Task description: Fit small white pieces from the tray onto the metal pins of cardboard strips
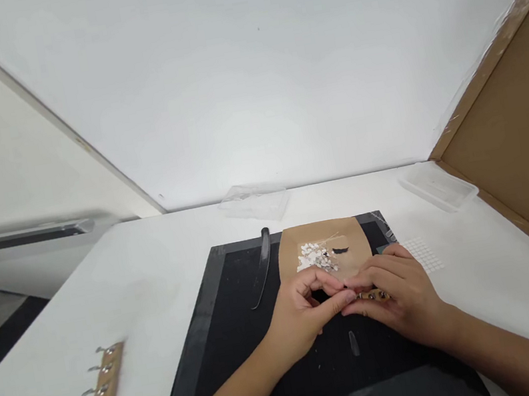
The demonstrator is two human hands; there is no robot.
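My right hand (396, 287) is closed around a small yellowish strip with round metal fittings (376, 295), most of it covered by my fingers. At the strip's left end, my left hand (305, 306) pinches with thumb and index finger against my right fingertips. Whatever lies in that pinch is too small to make out. Just beyond both hands, a brown paper-like sheet (286, 252) bears a pile of small white pieces (312, 256) and a black scrap (341, 251). Under my hands lies a black mat (235, 324), with a small clear sliver (354, 343) on it.
A curved black tool (265, 255) lies on the mat's left. Further left on the white table (153, 257) is a wooden strip with several metal hooks (102, 395). Clear plastic (257, 200), a clear tray (438, 186), a white grid sheet (422, 255) and cardboard (520, 121) stand around.
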